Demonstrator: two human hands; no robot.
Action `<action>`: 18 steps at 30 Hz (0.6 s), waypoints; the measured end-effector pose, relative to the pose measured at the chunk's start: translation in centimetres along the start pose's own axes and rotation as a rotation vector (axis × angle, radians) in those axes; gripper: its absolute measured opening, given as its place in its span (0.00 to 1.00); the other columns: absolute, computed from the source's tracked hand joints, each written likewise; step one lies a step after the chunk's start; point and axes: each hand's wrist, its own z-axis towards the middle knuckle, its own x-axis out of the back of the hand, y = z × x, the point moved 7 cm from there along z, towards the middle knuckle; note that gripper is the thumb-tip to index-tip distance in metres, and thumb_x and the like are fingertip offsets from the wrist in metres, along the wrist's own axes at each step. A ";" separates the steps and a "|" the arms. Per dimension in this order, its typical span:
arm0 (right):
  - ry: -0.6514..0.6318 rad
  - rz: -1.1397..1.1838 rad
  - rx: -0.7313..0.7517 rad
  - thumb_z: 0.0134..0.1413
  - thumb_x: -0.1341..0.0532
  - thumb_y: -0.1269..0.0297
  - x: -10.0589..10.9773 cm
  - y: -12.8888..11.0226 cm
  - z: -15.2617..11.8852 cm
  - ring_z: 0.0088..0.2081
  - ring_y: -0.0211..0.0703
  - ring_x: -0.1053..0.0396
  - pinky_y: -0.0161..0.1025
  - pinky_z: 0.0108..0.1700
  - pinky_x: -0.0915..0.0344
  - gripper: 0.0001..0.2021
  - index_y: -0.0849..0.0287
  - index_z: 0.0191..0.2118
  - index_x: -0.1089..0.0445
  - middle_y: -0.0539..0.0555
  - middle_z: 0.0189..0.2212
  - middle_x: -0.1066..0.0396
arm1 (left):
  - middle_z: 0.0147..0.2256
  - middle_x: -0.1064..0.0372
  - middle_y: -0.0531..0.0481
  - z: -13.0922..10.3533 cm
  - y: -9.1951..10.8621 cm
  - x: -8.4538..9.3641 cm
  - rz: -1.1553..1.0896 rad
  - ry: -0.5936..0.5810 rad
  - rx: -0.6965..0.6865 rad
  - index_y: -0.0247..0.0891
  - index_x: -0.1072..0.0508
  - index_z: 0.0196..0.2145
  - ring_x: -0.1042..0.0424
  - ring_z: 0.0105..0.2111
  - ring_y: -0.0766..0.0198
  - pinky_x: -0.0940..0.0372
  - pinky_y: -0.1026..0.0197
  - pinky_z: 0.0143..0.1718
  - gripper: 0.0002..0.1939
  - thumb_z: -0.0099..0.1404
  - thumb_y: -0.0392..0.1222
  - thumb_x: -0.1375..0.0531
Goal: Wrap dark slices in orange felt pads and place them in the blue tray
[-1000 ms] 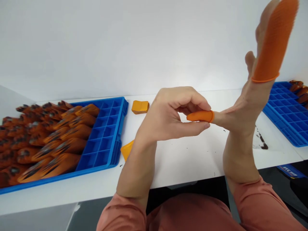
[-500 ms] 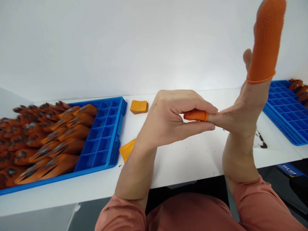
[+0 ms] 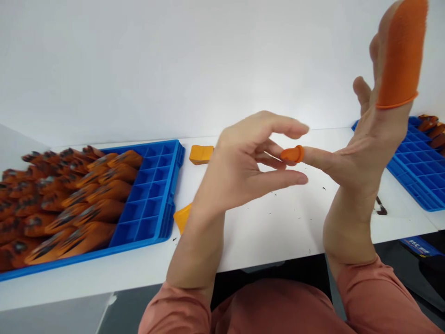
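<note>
My right hand (image 3: 368, 139) is raised above the table with its fingers spread. An orange rubber finger cot (image 3: 401, 60) covers its index finger, and a smaller orange finger cot (image 3: 292, 154) sits on the tip of its thumb. My left hand (image 3: 243, 153) is close beside that thumb, its own thumb and index finger parted around the small cot without gripping it. Whether its other fingertips touch the cot I cannot tell. Both cots have rolled rims.
At left stands a blue divided tray (image 3: 148, 199) with many orange-brown pouches (image 3: 93, 208). Yellow folded pieces (image 3: 201, 154) lie beside it. Another blue tray (image 3: 415, 160) stands at right. Dark specks and a smear (image 3: 381, 207) mark the white table (image 3: 271, 241).
My left thumb and index finger have opened and let go of the base of my right thumb's cot. My right hand has shifted slightly right.
</note>
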 end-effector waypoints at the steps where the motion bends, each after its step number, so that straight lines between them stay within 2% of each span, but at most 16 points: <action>1: 0.083 -0.007 0.028 0.56 0.22 0.37 0.4 -0.2 0.0 0.87 0.66 0.67 0.62 0.85 0.50 0.57 0.32 0.83 0.52 0.43 0.86 0.61 | 0.53 0.16 0.50 0.1 0.0 -0.4 0.008 -0.025 -0.018 0.49 0.13 0.53 0.15 0.37 0.63 0.16 0.60 0.38 0.22 0.63 0.33 0.22; 3: 0.188 -0.017 0.064 0.57 0.22 0.38 0.7 -0.6 -0.1 0.84 0.68 0.51 0.62 0.82 0.42 0.50 0.36 0.80 0.39 0.46 0.83 0.47 | 0.47 0.14 0.52 0.3 -0.1 -1.0 0.062 -0.052 -0.043 0.48 0.12 0.49 0.15 0.40 0.61 0.16 0.59 0.40 0.16 0.67 0.33 0.25; 4: 0.191 -0.025 0.066 0.57 0.21 0.41 0.6 -0.8 -0.2 0.83 0.67 0.48 0.61 0.81 0.41 0.48 0.35 0.79 0.37 0.46 0.82 0.44 | 0.43 0.14 0.53 0.4 -0.2 -1.0 0.090 -0.053 -0.039 0.48 0.12 0.47 0.15 0.40 0.60 0.16 0.58 0.40 0.13 0.68 0.33 0.26; 6: 0.154 -0.034 0.041 0.55 0.18 0.49 0.2 -0.8 -0.2 0.83 0.65 0.47 0.58 0.81 0.39 0.49 0.31 0.79 0.37 0.43 0.81 0.42 | 0.39 0.15 0.54 0.4 -0.6 -0.8 0.099 -0.042 -0.010 0.50 0.11 0.46 0.15 0.39 0.60 0.18 0.59 0.39 0.12 0.69 0.34 0.26; 10: 0.141 0.010 -0.003 0.47 0.14 0.59 0.4 -0.4 -0.2 0.83 0.61 0.47 0.54 0.82 0.38 0.54 0.26 0.77 0.35 0.41 0.79 0.39 | 0.40 0.15 0.55 0.2 -1.0 -0.1 0.040 0.002 0.023 0.52 0.11 0.45 0.17 0.37 0.62 0.20 0.59 0.35 0.15 0.66 0.31 0.25; 13: 0.165 0.153 -0.032 0.43 0.12 0.61 0.9 0.1 0.0 0.84 0.62 0.51 0.54 0.72 0.24 0.52 0.27 0.73 0.30 0.40 0.78 0.38 | 0.38 0.16 0.56 0.1 -0.9 0.8 0.082 0.115 0.025 0.49 0.11 0.41 0.18 0.35 0.63 0.24 0.59 0.32 0.15 0.63 0.28 0.24; 15: 0.190 0.244 -0.050 0.41 0.11 0.61 1.2 0.6 0.2 0.84 0.61 0.51 0.52 0.67 0.21 0.49 0.27 0.69 0.26 0.39 0.78 0.37 | 0.35 0.17 0.55 0.1 -1.0 1.5 0.134 0.182 0.037 0.47 0.11 0.39 0.20 0.33 0.64 0.26 0.59 0.31 0.12 0.63 0.30 0.23; 17: 0.253 0.345 -0.056 0.45 0.13 0.60 1.6 1.3 0.4 0.79 0.58 0.39 0.51 0.66 0.23 0.42 0.26 0.65 0.22 0.41 0.73 0.30 | 0.35 0.17 0.54 0.0 -1.1 2.0 0.175 0.214 0.048 0.47 0.11 0.40 0.20 0.33 0.63 0.24 0.57 0.31 0.09 0.65 0.34 0.22; 18: 0.291 0.415 -0.080 0.49 0.14 0.58 1.7 2.0 0.5 0.71 0.55 0.29 0.50 0.62 0.22 0.36 0.27 0.63 0.21 0.43 0.67 0.24 | 0.36 0.17 0.53 0.0 -1.1 2.2 0.187 0.217 0.049 0.48 0.11 0.41 0.19 0.34 0.62 0.24 0.56 0.32 0.08 0.66 0.35 0.22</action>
